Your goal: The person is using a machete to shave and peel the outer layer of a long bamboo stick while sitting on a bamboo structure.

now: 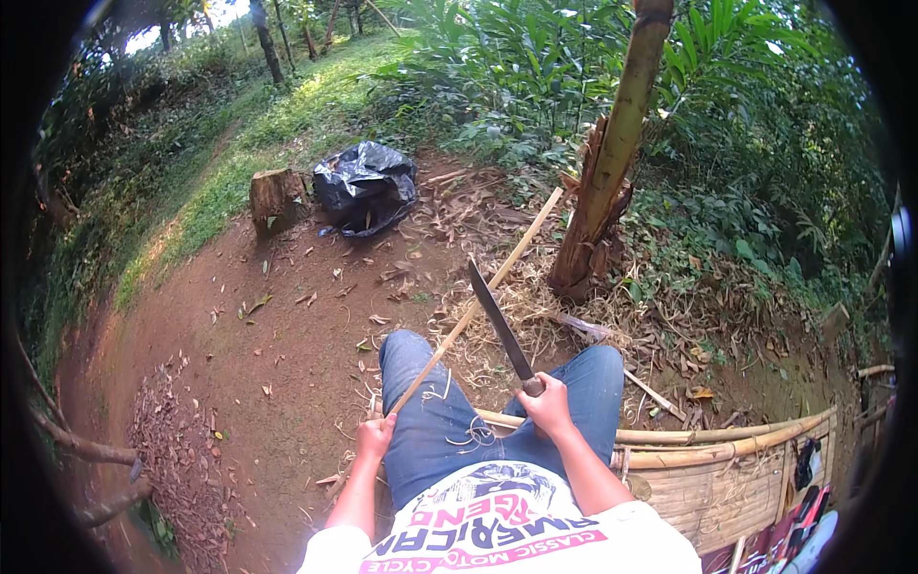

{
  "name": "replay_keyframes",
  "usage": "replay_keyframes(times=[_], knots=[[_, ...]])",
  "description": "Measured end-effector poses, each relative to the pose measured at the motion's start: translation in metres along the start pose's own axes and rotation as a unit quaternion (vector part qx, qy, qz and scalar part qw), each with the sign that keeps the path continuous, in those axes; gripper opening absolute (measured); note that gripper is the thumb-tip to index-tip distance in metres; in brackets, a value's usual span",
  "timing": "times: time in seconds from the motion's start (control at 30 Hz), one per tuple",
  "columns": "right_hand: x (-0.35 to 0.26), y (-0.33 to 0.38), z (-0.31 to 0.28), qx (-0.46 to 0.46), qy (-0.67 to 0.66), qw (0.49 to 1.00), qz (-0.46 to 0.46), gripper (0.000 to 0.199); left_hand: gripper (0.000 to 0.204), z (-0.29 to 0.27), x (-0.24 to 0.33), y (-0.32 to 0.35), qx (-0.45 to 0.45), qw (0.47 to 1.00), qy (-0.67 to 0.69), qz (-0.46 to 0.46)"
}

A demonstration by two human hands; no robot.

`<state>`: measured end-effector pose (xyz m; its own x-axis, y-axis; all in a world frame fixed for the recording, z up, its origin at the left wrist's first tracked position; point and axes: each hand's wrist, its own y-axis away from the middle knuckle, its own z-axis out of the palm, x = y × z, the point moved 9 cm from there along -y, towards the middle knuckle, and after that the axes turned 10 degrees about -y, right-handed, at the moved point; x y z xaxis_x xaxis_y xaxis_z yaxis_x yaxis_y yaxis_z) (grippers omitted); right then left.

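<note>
So from my end I'm looking down past two knees in blue denim jeans (408, 368), and my left hand (375, 438) is closing around the near end of a long, thin, pale tan wooden strip (440, 351). The strip is slanting up over the left thigh, its far tip ending near a thick, greenish-brown leaning trunk (620, 143) that's kinda crowding the front right. My right hand (549, 406) is wrapping tight around the handle of a long, dark-bladed metal knife (501, 319); the blade is crossing the strip in view, but I can't tell if they're touching. Curly, pale shavings (475, 435) are lying on my lap. Further out, a shiny, black plastic bag (363, 189) is sitting beside a short, brown tree stump (277, 195), and a yellowish, slatted bamboo bench (703, 475) is stretching off to my right.
</note>
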<state>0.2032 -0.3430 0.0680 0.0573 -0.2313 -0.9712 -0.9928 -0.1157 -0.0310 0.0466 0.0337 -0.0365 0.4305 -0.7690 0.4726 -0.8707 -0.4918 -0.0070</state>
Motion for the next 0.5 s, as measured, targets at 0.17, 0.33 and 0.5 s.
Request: replay_keyframes(times=[0.17,0.33,0.5], knots=[[0.01,0.007,-0.001,-0.01,0.015,1.0,0.007,0.024,0.061,-0.006,-0.009,0.013,-0.008,1.0,-0.008,-0.013],[0.011,0.007,0.001,-0.014,0.013,1.0,0.001,0.024,0.061,-0.013,-0.011,0.025,0.008,1.0,0.02,0.012],[0.009,0.005,0.002,-0.04,0.036,0.998,0.024,0.025,0.056,-0.024,-0.01,0.04,-0.006,1.0,0.028,-0.007]])
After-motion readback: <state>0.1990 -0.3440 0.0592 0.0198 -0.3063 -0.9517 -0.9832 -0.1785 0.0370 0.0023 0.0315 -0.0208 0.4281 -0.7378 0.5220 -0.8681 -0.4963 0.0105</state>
